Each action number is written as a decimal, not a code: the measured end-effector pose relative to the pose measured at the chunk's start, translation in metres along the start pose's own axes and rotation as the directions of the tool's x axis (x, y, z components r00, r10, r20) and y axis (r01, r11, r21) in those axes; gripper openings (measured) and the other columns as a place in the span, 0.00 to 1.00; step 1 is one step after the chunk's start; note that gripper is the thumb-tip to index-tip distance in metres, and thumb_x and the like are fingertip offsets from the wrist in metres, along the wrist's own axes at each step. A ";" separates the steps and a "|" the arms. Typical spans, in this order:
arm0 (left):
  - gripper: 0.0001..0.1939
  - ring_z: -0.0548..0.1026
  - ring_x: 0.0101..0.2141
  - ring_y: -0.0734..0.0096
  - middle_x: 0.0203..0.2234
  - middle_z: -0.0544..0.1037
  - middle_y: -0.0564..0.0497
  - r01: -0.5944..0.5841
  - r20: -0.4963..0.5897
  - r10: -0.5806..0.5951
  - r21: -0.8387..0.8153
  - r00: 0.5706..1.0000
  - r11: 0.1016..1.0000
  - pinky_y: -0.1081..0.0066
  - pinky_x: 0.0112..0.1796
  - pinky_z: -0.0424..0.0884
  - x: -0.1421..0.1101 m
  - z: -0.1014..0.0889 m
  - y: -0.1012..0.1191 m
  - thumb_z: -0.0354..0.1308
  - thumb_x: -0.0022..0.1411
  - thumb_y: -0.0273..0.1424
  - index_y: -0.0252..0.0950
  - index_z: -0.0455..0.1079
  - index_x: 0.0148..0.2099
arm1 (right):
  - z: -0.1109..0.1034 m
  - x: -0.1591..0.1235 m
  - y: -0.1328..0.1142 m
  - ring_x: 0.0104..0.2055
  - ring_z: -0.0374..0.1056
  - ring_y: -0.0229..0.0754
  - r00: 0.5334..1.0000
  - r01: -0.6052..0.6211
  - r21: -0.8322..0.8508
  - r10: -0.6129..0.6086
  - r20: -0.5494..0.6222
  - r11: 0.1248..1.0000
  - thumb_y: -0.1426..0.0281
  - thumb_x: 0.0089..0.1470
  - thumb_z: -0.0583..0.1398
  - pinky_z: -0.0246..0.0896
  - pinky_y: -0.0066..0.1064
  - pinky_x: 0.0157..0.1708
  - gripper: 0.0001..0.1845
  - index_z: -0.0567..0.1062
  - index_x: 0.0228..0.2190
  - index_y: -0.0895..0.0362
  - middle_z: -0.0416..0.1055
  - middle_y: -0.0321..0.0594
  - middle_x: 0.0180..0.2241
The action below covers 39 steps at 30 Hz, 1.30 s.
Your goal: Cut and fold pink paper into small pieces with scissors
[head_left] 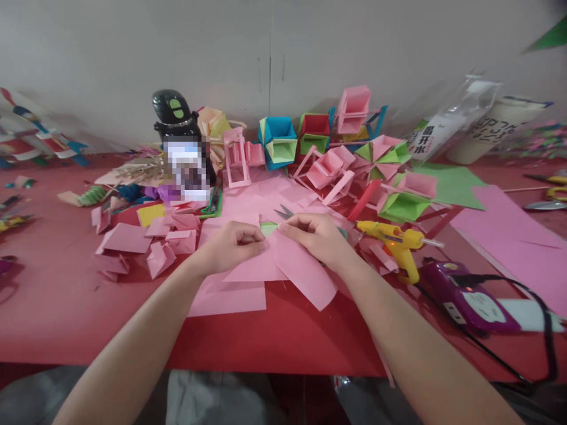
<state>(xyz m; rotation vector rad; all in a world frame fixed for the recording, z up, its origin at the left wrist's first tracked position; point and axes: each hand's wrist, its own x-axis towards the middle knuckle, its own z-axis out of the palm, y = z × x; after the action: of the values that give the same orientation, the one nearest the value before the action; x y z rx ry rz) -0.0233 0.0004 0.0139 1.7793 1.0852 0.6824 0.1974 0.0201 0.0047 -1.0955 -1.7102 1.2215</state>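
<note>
My left hand and my right hand meet over a pink paper sheet at the middle of the red table. Both hands pinch the sheet's upper edge with curled fingers, thumbs close together. The sheet is creased and slants down to the right. More flat pink sheets lie under it. Grey scissors and a small green scrap show just beyond my fingers.
A yellow glue gun lies right of my right hand, beside a purple power strip with black cables. Folded pink pieces pile at the left. Coloured paper boxes and pinwheels line the wall, with a black bottle.
</note>
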 end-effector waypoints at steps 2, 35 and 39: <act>0.12 0.62 0.22 0.78 0.20 0.67 0.56 -0.011 -0.033 0.012 0.024 0.999 1.000 0.75 0.25 0.58 0.000 -0.001 0.002 0.60 0.62 0.36 0.33 0.72 0.29 | 0.000 -0.001 -0.001 0.25 0.57 0.33 1.000 -0.027 0.001 0.026 0.013 1.000 0.55 0.54 0.66 0.50 0.29 0.24 0.18 0.79 0.28 0.58 0.69 0.34 0.24; 0.14 0.62 0.23 0.77 0.20 0.66 0.56 0.043 -0.071 -0.042 0.010 0.997 0.999 0.76 0.24 0.59 0.001 0.003 0.005 0.58 0.63 0.38 0.33 0.70 0.30 | 0.003 -0.002 0.006 0.24 0.51 0.33 0.985 0.073 -0.091 -0.057 0.166 0.993 0.53 0.56 0.64 0.45 0.29 0.23 0.23 0.71 0.21 0.57 0.56 0.30 0.20; 0.15 0.64 0.24 0.75 0.22 0.70 0.54 -0.010 -0.117 0.011 0.012 0.993 1.000 0.75 0.25 0.60 0.003 0.005 0.001 0.58 0.63 0.39 0.33 0.73 0.31 | 0.004 -0.002 0.006 0.24 0.52 0.34 0.979 0.080 -0.100 -0.059 0.197 0.992 0.52 0.55 0.65 0.47 0.29 0.24 0.22 0.72 0.22 0.57 0.58 0.31 0.20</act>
<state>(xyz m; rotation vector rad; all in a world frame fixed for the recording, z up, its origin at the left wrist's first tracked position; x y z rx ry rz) -0.0169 0.0010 0.0130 1.7739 1.1605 0.7968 0.1953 0.0177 -0.0023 -0.9966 -1.9655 1.2372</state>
